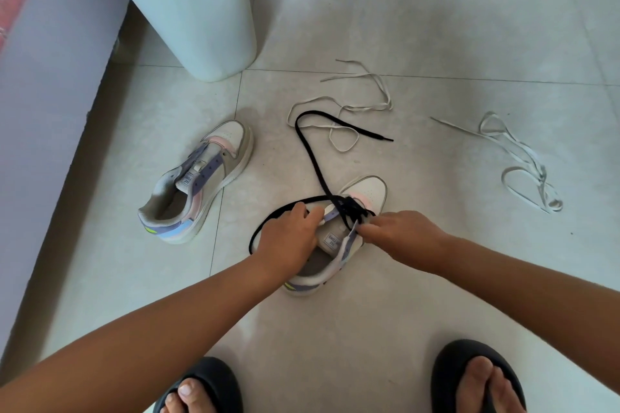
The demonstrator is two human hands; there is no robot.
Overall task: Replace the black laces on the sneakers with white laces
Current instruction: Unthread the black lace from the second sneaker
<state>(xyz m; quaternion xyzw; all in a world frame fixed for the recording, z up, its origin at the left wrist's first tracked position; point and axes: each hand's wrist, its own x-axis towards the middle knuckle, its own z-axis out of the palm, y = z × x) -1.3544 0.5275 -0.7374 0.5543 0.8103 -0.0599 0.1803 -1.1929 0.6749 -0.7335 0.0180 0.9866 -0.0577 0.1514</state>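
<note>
Head view: tongue label point(334, 240) unreadable; left hand point(288, 238) clasps the sneaker point(367, 189), right hand point(399, 235) pinches its black lace point(310, 151).

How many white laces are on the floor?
2. One white lace lies past the sneaker being unlaced, partly under the black lace. The other lies bunched far right. None looks hidden.
</note>
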